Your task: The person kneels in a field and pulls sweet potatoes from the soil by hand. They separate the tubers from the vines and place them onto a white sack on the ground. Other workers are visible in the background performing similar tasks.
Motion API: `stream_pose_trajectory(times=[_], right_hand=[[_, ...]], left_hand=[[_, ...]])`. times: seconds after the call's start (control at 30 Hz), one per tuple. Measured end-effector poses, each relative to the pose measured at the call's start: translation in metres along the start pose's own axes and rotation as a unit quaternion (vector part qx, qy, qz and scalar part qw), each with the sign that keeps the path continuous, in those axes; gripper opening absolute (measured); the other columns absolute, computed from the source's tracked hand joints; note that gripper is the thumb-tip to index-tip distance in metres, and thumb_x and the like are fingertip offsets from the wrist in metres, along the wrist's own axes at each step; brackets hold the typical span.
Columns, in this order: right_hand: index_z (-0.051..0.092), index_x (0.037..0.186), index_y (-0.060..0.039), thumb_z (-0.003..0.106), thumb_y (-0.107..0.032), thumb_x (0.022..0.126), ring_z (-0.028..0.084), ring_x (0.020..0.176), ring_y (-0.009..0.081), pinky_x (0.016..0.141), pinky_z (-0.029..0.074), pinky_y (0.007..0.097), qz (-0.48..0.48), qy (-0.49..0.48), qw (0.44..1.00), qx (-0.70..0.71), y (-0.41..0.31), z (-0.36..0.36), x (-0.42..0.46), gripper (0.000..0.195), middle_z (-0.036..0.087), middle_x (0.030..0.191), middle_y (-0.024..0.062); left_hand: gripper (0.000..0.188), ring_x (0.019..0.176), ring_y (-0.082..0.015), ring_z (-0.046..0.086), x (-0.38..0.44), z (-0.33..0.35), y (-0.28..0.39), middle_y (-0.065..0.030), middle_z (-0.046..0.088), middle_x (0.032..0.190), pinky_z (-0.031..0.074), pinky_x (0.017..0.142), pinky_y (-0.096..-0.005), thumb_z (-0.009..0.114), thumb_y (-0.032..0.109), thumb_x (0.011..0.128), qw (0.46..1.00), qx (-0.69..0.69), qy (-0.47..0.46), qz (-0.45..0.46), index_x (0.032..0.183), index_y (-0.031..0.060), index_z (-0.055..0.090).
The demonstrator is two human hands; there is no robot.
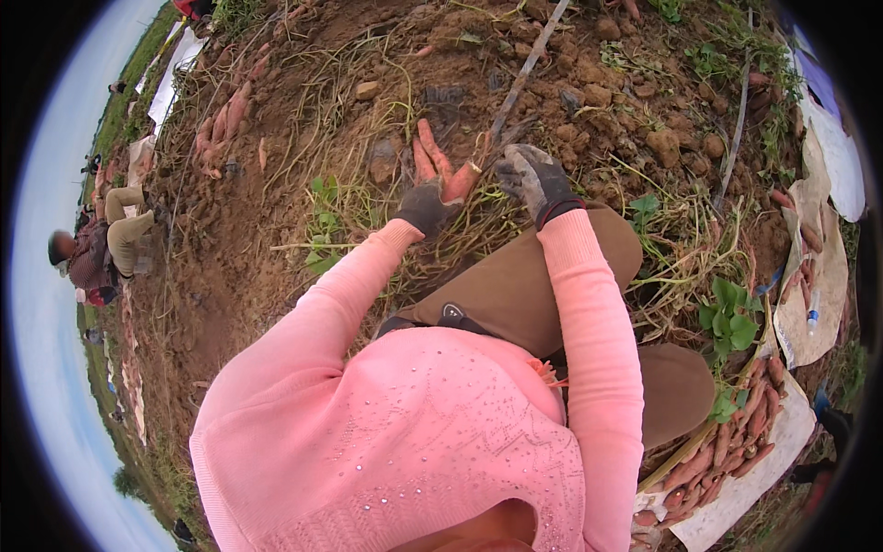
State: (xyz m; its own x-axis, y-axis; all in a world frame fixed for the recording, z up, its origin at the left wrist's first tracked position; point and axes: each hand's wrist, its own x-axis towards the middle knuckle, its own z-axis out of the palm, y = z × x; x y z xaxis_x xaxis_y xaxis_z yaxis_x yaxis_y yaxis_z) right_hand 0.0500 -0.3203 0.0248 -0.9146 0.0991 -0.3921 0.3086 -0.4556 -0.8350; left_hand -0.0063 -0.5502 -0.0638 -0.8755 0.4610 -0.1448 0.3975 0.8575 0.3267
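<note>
My left hand (426, 207), in a dark, soil-stained work glove, is closed around the lower ends of several reddish sweet potatoes (436, 153) that fan out above it. One of them shows a pale, cut or broken end towards the right. My right hand (530, 176), in a grey and black glove with a red-edged cuff, is just right of this bunch, fingers bent down near the end of a flat grey strip (528, 72). Whether its fingertips hold anything is hidden. Dry vines (476, 228) lie under and between both hands.
Sweet potatoes (732, 431) are heaped on pale sheeting (779, 448) at lower right, with more on a sheet (828, 276) beside a plastic bottle (813, 312). Another pile (226, 124) lies at upper left. Clods (664, 146) dot the soil. A person (103, 255) sits far left.
</note>
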Motion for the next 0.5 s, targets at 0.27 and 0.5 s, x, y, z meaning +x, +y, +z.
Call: stream_pose_trajectory(times=[0.27, 0.5], right_hand=[[0.048, 0.121, -0.0020, 0.059, -0.026, 0.090, 0.061, 0.095, 0.0188, 0.079, 0.050, 0.0315, 0.001, 0.017, 1.000, -0.020, 0.007, -0.004, 0.005, 0.041, 0.062, 0.107, 0.0102], [0.051, 0.116, -0.0028, 0.061, -0.027, 0.089, 0.060, 0.094, 0.0194, 0.079, 0.051, 0.0322, 0.040, 0.000, 0.999, -0.028, 0.006, -0.001, 0.007, 0.038, 0.061, 0.107, 0.0105]], left_hand=[[0.077, 0.106, -0.0356, 0.056, 0.011, 0.054, -0.009, -0.0245, 0.056, 0.116, 0.045, 0.089, -0.0415, 0.074, 0.044, 0.068, 0.993, 0.009, 0.004, -0.116, 0.123, -0.0024, 0.047], [0.090, 0.121, -0.0379, 0.045, 0.033, 0.040, 0.008, -0.0240, 0.037, 0.138, 0.038, 0.098, -0.0421, 0.070, 0.047, 0.073, 0.984, -0.114, 0.112, -0.075, 0.140, 0.0040, 0.029]])
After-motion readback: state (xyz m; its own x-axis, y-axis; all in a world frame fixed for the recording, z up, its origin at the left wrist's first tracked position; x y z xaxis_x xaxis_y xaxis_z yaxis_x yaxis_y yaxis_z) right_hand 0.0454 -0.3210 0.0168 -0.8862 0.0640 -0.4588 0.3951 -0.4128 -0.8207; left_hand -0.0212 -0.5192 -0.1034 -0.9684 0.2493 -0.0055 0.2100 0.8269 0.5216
